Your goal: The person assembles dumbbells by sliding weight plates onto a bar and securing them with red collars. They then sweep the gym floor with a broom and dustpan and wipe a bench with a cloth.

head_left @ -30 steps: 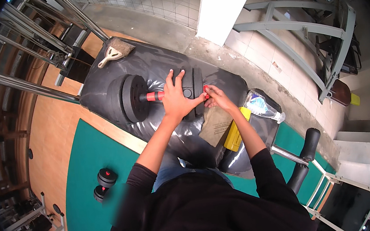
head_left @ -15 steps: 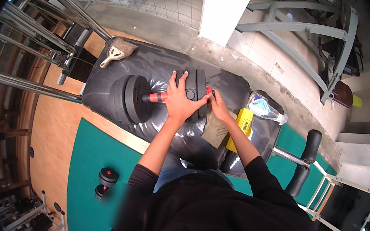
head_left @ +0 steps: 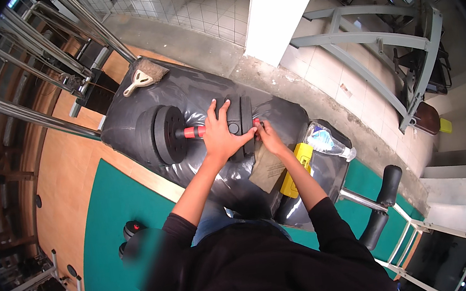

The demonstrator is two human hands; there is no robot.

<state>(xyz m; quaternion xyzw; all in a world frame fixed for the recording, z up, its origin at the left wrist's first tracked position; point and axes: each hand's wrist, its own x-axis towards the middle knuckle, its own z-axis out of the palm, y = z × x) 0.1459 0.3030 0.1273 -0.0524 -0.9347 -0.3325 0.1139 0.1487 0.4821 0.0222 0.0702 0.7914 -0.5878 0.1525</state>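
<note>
A dumbbell with a red handle (head_left: 191, 132) lies on a black plastic sheet (head_left: 126, 117). Two black weight plates (head_left: 160, 135) sit on its left end, and more black plates (head_left: 240, 116) on its right end. My left hand (head_left: 222, 137) lies spread over the handle and presses against the right plates. My right hand (head_left: 267, 137) pinches the right tip of the bar just past those plates. Both forearms reach in from below, in black sleeves.
A hand brush (head_left: 143, 77) lies at the sheet's far left corner. A yellow object (head_left: 296, 168), a piece of brown cardboard (head_left: 267, 167) and a clear plastic bag (head_left: 326, 140) lie to the right. Metal rack bars (head_left: 28, 111) stand left, a white pillar (head_left: 280, 8) ahead, a small dumbbell (head_left: 130, 233) on green matting.
My head view has shifted a little, and my right hand has drawn closer to the bar's right end. The left hand stays on the plates and handle.
</note>
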